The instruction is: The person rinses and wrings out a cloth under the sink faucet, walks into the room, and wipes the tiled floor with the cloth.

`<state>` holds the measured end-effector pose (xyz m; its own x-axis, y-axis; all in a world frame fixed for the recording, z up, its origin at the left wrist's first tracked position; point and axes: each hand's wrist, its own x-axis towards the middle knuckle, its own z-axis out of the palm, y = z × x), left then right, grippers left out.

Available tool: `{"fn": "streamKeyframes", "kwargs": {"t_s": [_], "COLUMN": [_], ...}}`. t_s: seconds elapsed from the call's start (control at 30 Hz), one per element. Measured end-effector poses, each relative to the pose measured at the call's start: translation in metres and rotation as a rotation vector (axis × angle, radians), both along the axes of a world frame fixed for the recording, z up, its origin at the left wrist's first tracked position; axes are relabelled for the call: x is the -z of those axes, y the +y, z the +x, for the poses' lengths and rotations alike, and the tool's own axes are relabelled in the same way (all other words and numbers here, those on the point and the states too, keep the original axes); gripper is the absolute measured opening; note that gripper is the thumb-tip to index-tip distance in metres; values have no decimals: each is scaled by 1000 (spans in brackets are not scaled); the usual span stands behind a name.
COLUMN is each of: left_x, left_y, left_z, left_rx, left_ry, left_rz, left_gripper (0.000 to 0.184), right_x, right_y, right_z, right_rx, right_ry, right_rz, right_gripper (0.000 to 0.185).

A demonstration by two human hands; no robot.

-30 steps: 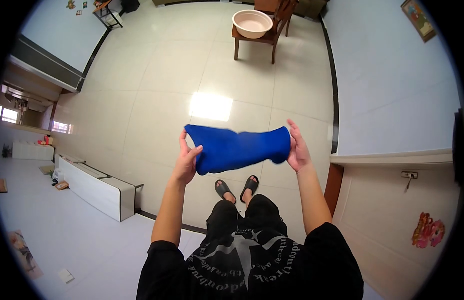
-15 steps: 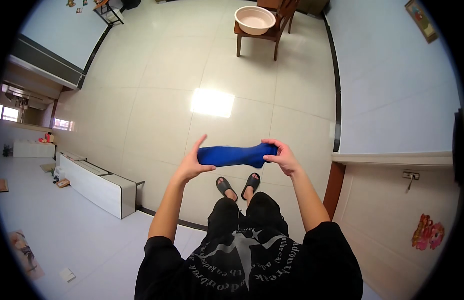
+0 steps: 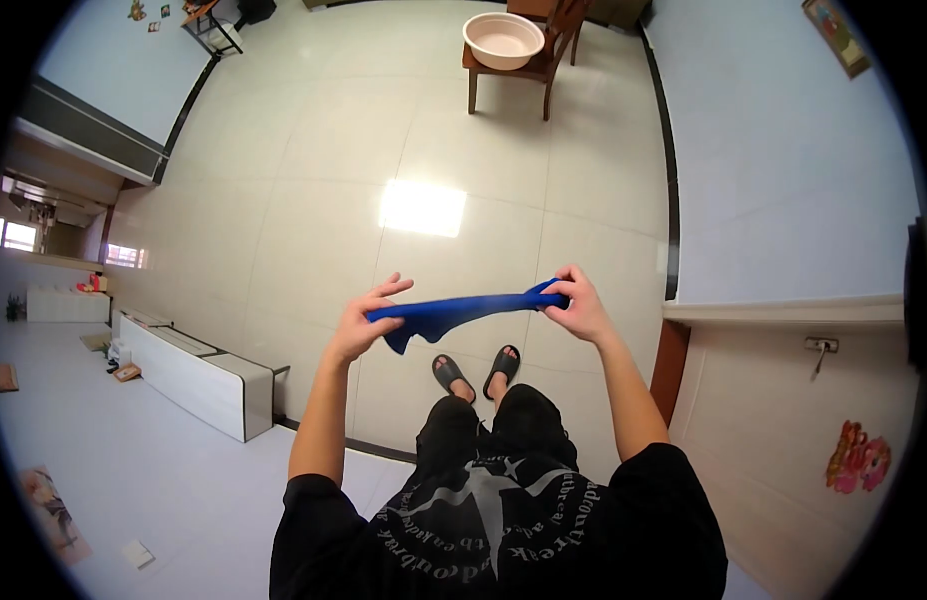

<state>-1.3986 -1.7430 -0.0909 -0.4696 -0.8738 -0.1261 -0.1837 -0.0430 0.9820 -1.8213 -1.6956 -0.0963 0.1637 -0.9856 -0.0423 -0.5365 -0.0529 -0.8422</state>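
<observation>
A plain blue cloth (image 3: 475, 308) stretches between my two hands at waist height, above the floor. My left hand (image 3: 359, 318) pinches its left end between thumb and fingers, with a couple of fingertips raised off it. Below that end a loose flap of the cloth hangs down. At the opposite end, my right hand (image 3: 583, 306) has its fingers closed around a bunched corner. The middle of the cloth is drawn into a narrow, slightly sloping band. How the folds lie inside each grip is hidden.
Ahead, a pale pink basin (image 3: 503, 40) sits on a wooden chair (image 3: 536, 78). A long white cabinet (image 3: 191, 372) stands at the left wall. To the right is a door (image 3: 773, 420) with a metal handle. My feet in dark slippers (image 3: 502, 371) are on tiled floor.
My hands have moved a little farther apart. The cloth went from a wide, tube-like shape to a thin taut band, with a flap now hanging near my left hand.
</observation>
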Motion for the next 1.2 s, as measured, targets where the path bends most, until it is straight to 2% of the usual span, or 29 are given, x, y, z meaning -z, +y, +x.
{"fn": "streamKeyframes", "kwargs": {"t_s": [0.03, 0.07, 0.1, 0.13, 0.17, 0.2, 0.27, 0.33, 0.37, 0.47, 0.53, 0.57, 0.7, 0.8, 0.83, 0.93, 1.0, 1.07, 1.1, 1.13, 1.2], "left_x": [-11, -21, -26, -12, 15, 31, 35, 58, 121, 25, 31, 33, 35, 23, 21, 32, 37, 50, 64, 67, 62], "left_y": [3, 6, 9, 12, 15, 15, 12, 10, 7, 15, 17, 21, 29, 29, 28, 31, 38, 48, 53, 56, 61], "left_z": [-7, -14, -19, -18, -17, -17, -33, -39, -15, -65, -68, -74, -87, -94, -95, -88, -92, -95, -95, -96, -100], "left_rx": [-56, -113, -109, -161, -212, -263, -310, -375, -202, -328, -313, -311, -420, -475, -479, -446, -388, -377, -395, -414, -376], "left_ry": [199, 398, 478, 566, 653, 741, 827, 832, 1014, 653, 595, 601, 620, 550, 509, 661, 703, 730, 737, 743, 867], "left_rz": [134, 266, 355, 469, 585, 701, 733, 761, 832, 662, 680, 668, 658, 651, 645, 807, 792, 810, 835, 860, 822], "left_gripper": [27, 32, 52, 54, 56, 58, 55, 51, 45, 43, 51, 53, 57, 52, 50, 44, 44, 45, 47, 48, 51], "right_x": [2, 0, -5, -8, 8, 19, 31, 32, 32, 35, 38, 38, 40, 35, 32, 26, 26, 30, 23, 16, 37], "right_y": [-2, -3, -3, -3, -2, -4, -13, -18, -20, -22, -21, -19, -17, -18, -18, -17, -12, -4, 1, 9, 27], "right_z": [-2, -2, -2, -3, -6, -5, 0, 5, 6, 17, 26, 33, 44, 42, 44, 63, 81, 107, 122, 140, 168], "right_rx": [-36, -4, 26, 56, 172, 214, 299, 432, 469, 584, 646, 640, 682, 655, 667, 678, 656, 577, 525, 456, 285], "right_ry": [-57, -273, -487, -699, -707, -766, -885, -866, -843, -768, -674, -576, -717, -786, -719, -531, -417, -366, -422, -412, -307], "right_rz": [-199, -25, 150, 326, 415, 411, 400, 405, 405, 399, 380, 261, 105, 125, 122, 95, 51, 24, 143, 146, 169], "right_gripper": [18, 17, 15, 14, 14, 14, 14, 17, 17, 17, 16, 14, 13, 14, 14, 16, 19, 26, 32, 36, 47]}}
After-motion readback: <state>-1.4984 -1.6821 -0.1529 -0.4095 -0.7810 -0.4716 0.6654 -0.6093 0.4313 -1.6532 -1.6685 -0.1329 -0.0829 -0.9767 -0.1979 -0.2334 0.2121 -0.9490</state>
